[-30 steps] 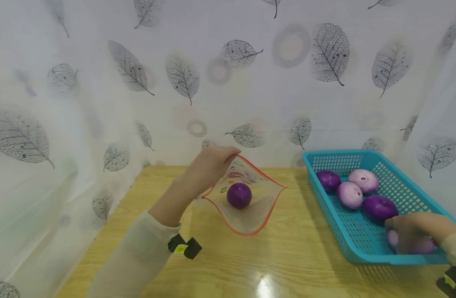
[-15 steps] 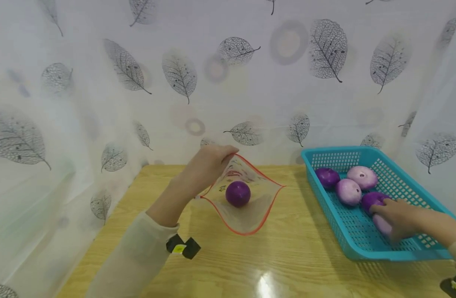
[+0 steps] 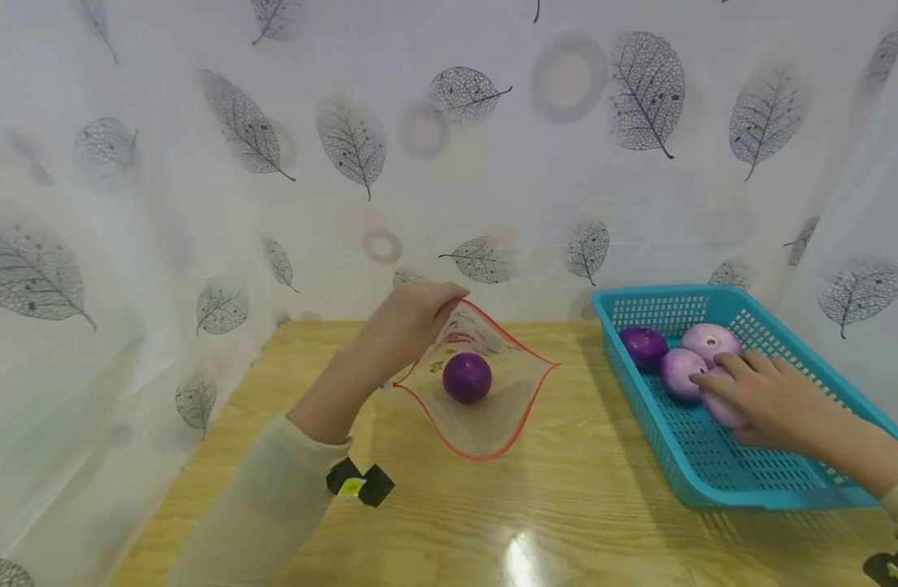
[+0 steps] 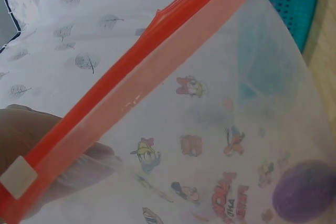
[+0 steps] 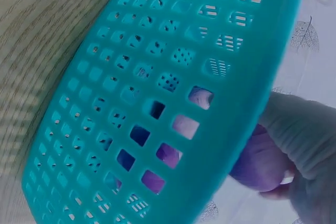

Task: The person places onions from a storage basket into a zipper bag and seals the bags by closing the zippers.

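In the head view my left hand (image 3: 408, 326) grips the upper left rim of a clear zip bag (image 3: 504, 416) with a red edge, its mouth spread wide. One dark purple onion (image 3: 467, 377) lies inside it. Cartoon prints and a white slider (image 4: 19, 177) show on the bag in the left wrist view. My right hand (image 3: 775, 399) is over the blue basket (image 3: 684, 469), fingers and thumb around a pale purple onion (image 3: 722, 401). In the right wrist view the held onion (image 5: 262, 161) shows above the basket rim, beside my thumb.
Inside the basket, a dark onion (image 3: 643, 348) and two pale onions, one in front (image 3: 681, 375) and one behind (image 3: 713, 341), sit in the far left part. The wooden table (image 3: 420, 530) meets a leaf-print curtain (image 3: 493, 187) at the back and left.
My right hand has moved from the basket's near right corner toward the onions at its far left, bringing the pale onion along. A dark onion there is now hidden. My left hand stays on the bag.
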A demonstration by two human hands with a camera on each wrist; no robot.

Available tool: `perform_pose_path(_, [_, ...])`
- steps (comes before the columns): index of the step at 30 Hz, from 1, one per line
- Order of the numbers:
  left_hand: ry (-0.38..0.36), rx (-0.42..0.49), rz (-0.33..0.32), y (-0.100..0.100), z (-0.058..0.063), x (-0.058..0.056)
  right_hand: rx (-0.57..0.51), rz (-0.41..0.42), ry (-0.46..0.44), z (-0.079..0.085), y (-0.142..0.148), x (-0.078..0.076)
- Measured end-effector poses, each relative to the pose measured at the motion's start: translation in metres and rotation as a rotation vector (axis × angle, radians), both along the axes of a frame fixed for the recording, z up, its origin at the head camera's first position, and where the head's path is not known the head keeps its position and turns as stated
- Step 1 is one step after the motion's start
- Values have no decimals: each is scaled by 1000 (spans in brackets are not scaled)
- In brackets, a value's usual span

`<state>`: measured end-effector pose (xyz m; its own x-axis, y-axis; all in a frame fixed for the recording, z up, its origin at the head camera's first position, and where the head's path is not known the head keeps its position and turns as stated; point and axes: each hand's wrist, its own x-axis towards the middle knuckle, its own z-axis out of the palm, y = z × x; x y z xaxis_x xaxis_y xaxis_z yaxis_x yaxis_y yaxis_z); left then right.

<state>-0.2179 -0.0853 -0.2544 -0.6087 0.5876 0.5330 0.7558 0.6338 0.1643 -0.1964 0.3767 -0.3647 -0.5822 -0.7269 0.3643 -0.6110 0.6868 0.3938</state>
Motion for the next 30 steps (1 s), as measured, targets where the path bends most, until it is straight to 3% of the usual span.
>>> perform_pose_path(7, [-17, -5, 12, 0, 1, -1, -26, 74, 168, 9, -13, -4])
perform_pose_path(15, [-13, 0, -11, 2, 0, -3, -78, 134, 156, 21, -29, -1])
perform_pose_path(20, [-8, 8, -4, 2, -1, -2, -85, 236, 166, 30, -38, -1])
perform_pose_path(27, [-22, 3, 11, 2, -1, -2, -125, 416, 278, 35, -59, -4])
perform_pose_path(30, [-23, 0, 15, 1, -1, -1, -119, 453, 311, 40, -68, -3])
